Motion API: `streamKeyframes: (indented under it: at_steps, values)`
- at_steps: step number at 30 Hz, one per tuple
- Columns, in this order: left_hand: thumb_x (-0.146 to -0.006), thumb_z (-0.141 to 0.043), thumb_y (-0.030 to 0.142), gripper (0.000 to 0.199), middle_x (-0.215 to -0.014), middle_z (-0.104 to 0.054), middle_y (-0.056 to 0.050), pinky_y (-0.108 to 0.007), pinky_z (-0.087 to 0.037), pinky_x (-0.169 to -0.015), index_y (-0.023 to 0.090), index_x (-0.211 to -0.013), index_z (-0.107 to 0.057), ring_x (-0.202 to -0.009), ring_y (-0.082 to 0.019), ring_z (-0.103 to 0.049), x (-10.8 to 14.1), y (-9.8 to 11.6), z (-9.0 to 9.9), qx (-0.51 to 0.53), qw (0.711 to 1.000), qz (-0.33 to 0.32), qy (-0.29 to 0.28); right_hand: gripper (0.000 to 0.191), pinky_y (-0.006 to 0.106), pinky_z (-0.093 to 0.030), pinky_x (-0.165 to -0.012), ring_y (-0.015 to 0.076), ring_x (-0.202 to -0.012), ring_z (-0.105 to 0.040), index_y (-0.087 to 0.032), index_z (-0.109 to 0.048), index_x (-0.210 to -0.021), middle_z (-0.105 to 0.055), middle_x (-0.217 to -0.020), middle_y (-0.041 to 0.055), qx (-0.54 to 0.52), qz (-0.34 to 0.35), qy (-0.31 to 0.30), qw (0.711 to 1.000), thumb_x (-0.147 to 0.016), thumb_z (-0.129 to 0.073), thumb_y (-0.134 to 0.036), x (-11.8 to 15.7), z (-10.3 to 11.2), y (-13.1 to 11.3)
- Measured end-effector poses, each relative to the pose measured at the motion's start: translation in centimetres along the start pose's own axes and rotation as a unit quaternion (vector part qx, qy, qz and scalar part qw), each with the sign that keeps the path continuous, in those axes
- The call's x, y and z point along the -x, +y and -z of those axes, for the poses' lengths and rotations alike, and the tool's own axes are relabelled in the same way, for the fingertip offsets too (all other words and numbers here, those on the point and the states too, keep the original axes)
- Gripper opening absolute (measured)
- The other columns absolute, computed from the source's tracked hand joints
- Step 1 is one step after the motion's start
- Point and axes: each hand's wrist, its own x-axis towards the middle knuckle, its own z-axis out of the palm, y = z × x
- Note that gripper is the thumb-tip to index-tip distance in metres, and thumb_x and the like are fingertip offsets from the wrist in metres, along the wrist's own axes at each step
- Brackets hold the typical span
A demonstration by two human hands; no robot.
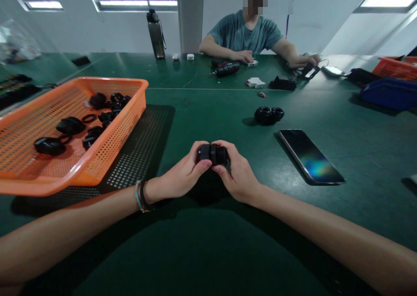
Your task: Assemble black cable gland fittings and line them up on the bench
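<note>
Between the fingertips of both hands is a black plastic cable gland (213, 154), held sideways just above the green table (202, 252). My left hand (185, 171) is closed on its rounded left end, thumb in front. The fingers and thumb of my right hand (240, 174) grip its ribbed right end. Two similar black glands (269, 115) stand together beyond my right hand. To the left, an orange perforated basket (76, 178) contains several black glands (71, 125) and a loose black ring (89, 118).
A smartphone (309, 157) lies on the right. Across the table sits a person (246, 33) with both hands on small parts, near a power drill (227, 69). A dark bottle (156, 35) stands at the back; a blue bin (389, 94) is at far right.
</note>
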Motion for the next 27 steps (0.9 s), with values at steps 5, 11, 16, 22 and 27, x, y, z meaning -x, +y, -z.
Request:
streamKeyframes:
  at_steps: [5, 11, 16, 22, 27]
  values:
    - [-0.094, -0.027, 0.054, 0.043, -0.105, -0.049, -0.010, -0.036, -0.045, -0.087, 0.016, -0.113, -0.033, -0.095, -0.020, -0.052, 0.0, 0.3, -0.2, -0.018, 1.000, -0.001, 0.009, 0.039, 0.038, -0.054, -0.071, 0.0229, -0.086, -0.064, -0.020, -0.040, -0.114, -0.062, -0.101, 0.0118, -0.036, -0.047, 0.015, 0.998, -0.093, -0.032, -0.052, 0.3, -0.4, -0.4]
    - [-0.091, -0.022, 0.061, 0.050, -0.106, -0.048, -0.010, -0.036, -0.046, -0.086, 0.017, -0.112, -0.032, -0.093, -0.020, -0.053, 0.0, 0.1, -0.1, -0.045, 0.999, -0.007, 0.010, 0.041, 0.036, -0.052, -0.065, 0.0224, -0.078, -0.064, -0.021, -0.041, -0.111, -0.064, -0.093, 0.0090, -0.077, -0.098, 0.014, 0.992, -0.092, -0.033, -0.056, 0.3, -0.8, -0.8]
    - [-0.089, -0.020, 0.064, 0.054, -0.101, -0.049, -0.009, -0.035, -0.048, -0.080, 0.016, -0.111, -0.033, -0.087, -0.019, -0.053, 0.0, 0.0, -0.1, -0.065, 0.997, -0.025, 0.024, 0.042, 0.033, -0.051, -0.060, 0.0206, -0.072, -0.063, -0.021, -0.041, -0.110, -0.064, -0.088, 0.0074, -0.109, -0.128, 0.012, 0.986, -0.091, -0.034, -0.058, 0.3, -0.6, -1.3]
    - [-0.088, -0.020, 0.065, 0.058, -0.103, -0.050, -0.012, -0.038, -0.047, -0.083, 0.014, -0.109, -0.036, -0.092, -0.021, -0.052, -0.2, 0.0, 0.0, -0.106, 0.993, -0.044, 0.038, 0.037, 0.033, -0.051, -0.064, 0.0197, -0.074, -0.062, -0.020, -0.045, -0.107, -0.064, -0.088, 0.0073, -0.158, -0.172, 0.022, 0.972, -0.091, -0.038, -0.053, 0.4, -0.6, -1.9]
    - [-0.086, -0.021, 0.068, 0.062, -0.105, -0.051, -0.014, -0.040, -0.046, -0.086, 0.013, -0.108, -0.038, -0.095, -0.023, -0.053, -0.3, -0.3, 0.0, -0.137, 0.988, -0.054, 0.043, 0.031, 0.033, -0.049, -0.066, 0.0180, -0.075, -0.059, -0.020, -0.049, -0.104, -0.062, -0.088, 0.0063, -0.215, -0.203, 0.019, 0.955, -0.091, -0.041, -0.046, 0.4, -0.7, -2.2]
